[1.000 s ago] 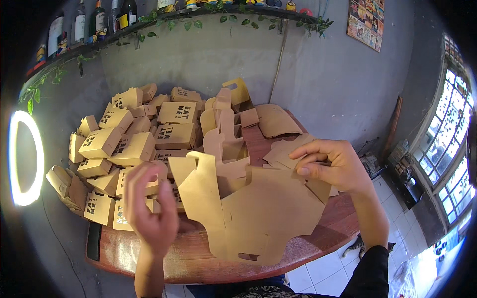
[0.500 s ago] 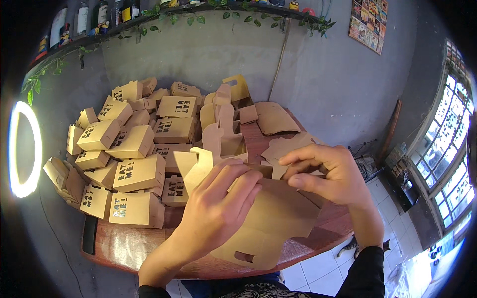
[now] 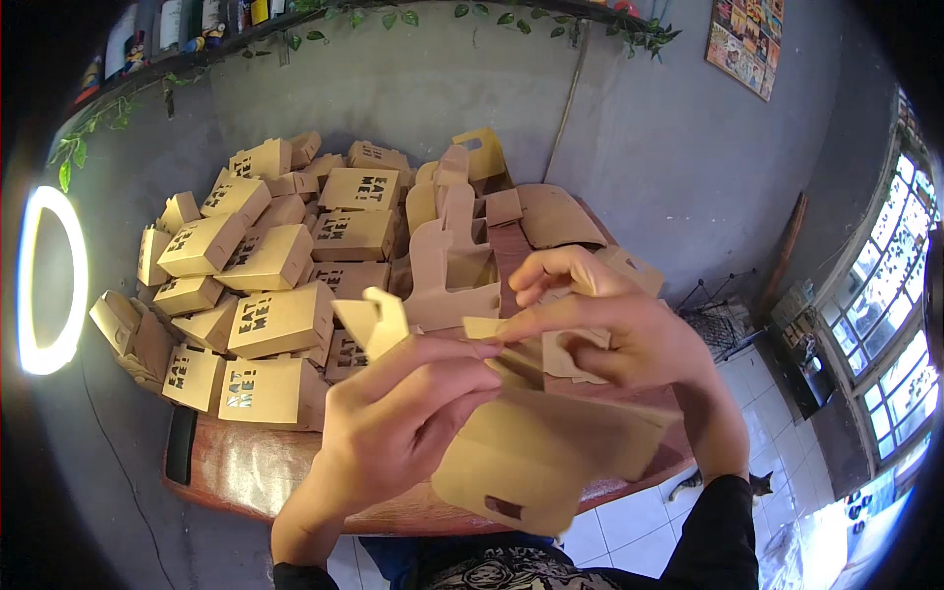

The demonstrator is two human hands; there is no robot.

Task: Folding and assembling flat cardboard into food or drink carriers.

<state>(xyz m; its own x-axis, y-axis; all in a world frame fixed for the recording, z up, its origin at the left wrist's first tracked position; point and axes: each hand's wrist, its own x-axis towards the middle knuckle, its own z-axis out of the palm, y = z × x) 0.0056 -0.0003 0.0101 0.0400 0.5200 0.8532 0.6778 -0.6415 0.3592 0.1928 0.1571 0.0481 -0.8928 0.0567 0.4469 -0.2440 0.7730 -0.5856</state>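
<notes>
A partly folded brown cardboard box (image 3: 531, 442) is in front of me near the table's front edge. Its big panel, with a slot cut in it, slopes toward me. My left hand (image 3: 408, 413) is closed on the box's left side, where a folded end flap (image 3: 379, 323) stands up beyond the fingers; the thumb is partly hidden. Over the box's far side is my right hand (image 3: 624, 329), its fingers apart and bent. The outstretched index finger reaches a small raised tab close to the left fingertips, and the thumb is over the box's inner side.
Several finished boxes (image 3: 270, 320) with cut-out lettering are piled on the left of the red-brown table (image 3: 231, 457). Open, part-folded boxes (image 3: 452, 285) stand behind my hands. Flat cardboard (image 3: 560, 216) lies at the far right. A cat (image 3: 760, 484) is on the tiled floor.
My right hand has come leftward, its index finger now stretched toward my left fingertips. The box's right side has tilted up. My left hand keeps its hold, and the view has shifted slightly.
</notes>
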